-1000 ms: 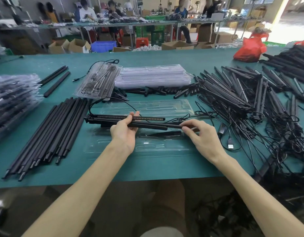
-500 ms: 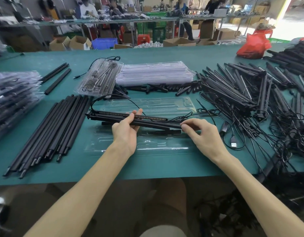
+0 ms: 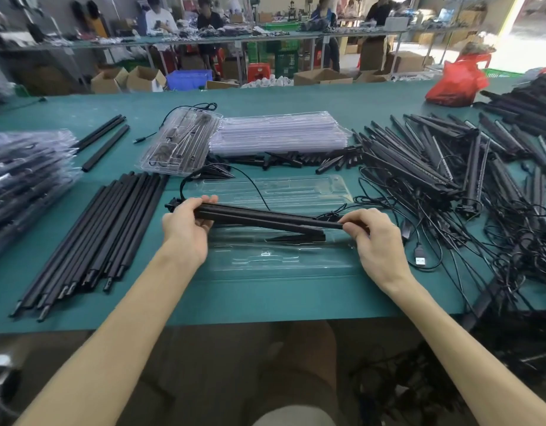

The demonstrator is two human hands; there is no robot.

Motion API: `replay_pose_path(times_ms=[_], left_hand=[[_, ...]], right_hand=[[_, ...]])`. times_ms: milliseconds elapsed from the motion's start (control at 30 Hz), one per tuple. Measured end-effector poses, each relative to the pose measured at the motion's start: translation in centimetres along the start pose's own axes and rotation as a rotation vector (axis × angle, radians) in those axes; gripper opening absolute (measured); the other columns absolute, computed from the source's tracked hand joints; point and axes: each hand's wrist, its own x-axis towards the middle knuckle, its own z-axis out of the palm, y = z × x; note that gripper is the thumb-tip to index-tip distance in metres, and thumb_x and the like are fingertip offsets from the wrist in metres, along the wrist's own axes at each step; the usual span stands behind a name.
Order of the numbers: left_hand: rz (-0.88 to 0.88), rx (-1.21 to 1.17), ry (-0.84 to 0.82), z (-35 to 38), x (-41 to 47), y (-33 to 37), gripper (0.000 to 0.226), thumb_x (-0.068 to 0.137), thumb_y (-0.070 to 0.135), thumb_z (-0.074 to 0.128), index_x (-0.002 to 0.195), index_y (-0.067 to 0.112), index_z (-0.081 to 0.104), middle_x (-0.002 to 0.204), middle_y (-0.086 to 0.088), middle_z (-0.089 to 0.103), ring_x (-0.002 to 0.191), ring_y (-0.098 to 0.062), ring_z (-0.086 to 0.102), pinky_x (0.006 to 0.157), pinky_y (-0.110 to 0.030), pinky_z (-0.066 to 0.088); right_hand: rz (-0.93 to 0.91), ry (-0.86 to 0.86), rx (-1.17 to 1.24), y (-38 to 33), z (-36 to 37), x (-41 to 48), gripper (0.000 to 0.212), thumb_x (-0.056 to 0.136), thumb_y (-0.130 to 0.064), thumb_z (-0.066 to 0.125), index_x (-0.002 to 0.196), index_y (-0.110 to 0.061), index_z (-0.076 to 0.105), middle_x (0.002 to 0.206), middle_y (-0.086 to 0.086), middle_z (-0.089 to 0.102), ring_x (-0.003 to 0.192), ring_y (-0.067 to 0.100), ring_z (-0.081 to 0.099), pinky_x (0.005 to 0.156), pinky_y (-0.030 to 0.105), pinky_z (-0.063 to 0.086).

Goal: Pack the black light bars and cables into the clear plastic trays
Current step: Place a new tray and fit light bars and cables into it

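Left hand (image 3: 185, 229) grips left end of black light bars (image 3: 265, 216); right hand (image 3: 376, 238) pinches right end. Bars held together, tilted, just above open clear tray (image 3: 280, 262) on green bench (image 3: 265, 296). Thin black cable (image 3: 250, 182) loops from bars' left end over tray's far half. Row of black rods (image 3: 90, 238) left of tray. Tangled pile of bars and cables (image 3: 468, 186) at right. Stack of empty trays (image 3: 277, 133) behind.
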Motion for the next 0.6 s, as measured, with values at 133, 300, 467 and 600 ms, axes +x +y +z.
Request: replay_pose_path(times_ms=[133, 300, 467, 600], left_hand=[[0.038, 0.333, -0.074, -2.3, 0.9, 2.4, 0.010, 0.089, -0.010, 0.062, 0.089, -0.001, 0.065, 0.087, -0.012, 0.072, 0.093, -0.028, 0.071, 0.082, -0.034, 0.056], [0.188, 1.001, -0.171, -4.9, 1.9, 3.7, 0.025, 0.083, 0.009, 0.080, 0.103, 0.001, 0.069, 0.097, -0.011, 0.070, 0.087, -0.024, 0.064, 0.074, -0.030, 0.053], [0.418, 1.363, -0.162, -4.8, 1.2, 3.6, 0.021, 0.082, 0.024, 0.083, 0.093, 0.013, 0.068, 0.092, -0.010, 0.068, 0.084, -0.027, 0.061, 0.077, -0.035, 0.047], [0.591, 1.613, -0.265, -4.0, 0.2, 4.1, 0.008, 0.084, 0.024, 0.080, 0.080, 0.023, 0.073, 0.071, -0.005, 0.058, 0.089, -0.038, 0.062, 0.077, -0.035, 0.041]], right_hand=[[0.022, 0.016, 0.053, 0.2, -0.1, 0.1, 0.017, 0.096, -0.001, 0.062, 0.097, -0.015, 0.072, 0.098, -0.002, 0.066, 0.101, 0.019, 0.058, 0.091, 0.021, 0.045], [0.024, -0.008, 0.052, 0.3, 0.0, 0.1, 0.020, 0.094, -0.001, 0.064, 0.095, -0.020, 0.071, 0.098, -0.002, 0.067, 0.101, 0.021, 0.060, 0.092, 0.034, 0.049], [0.034, 0.000, 0.066, 0.3, 0.0, 0.1, 0.022, 0.093, 0.000, 0.065, 0.093, -0.022, 0.071, 0.098, -0.003, 0.067, 0.102, 0.019, 0.061, 0.088, 0.022, 0.045], [0.022, -0.017, 0.039, 0.3, 0.1, 0.0, 0.019, 0.094, -0.003, 0.065, 0.094, -0.021, 0.072, 0.096, -0.004, 0.065, 0.102, 0.020, 0.059, 0.089, 0.027, 0.045]])
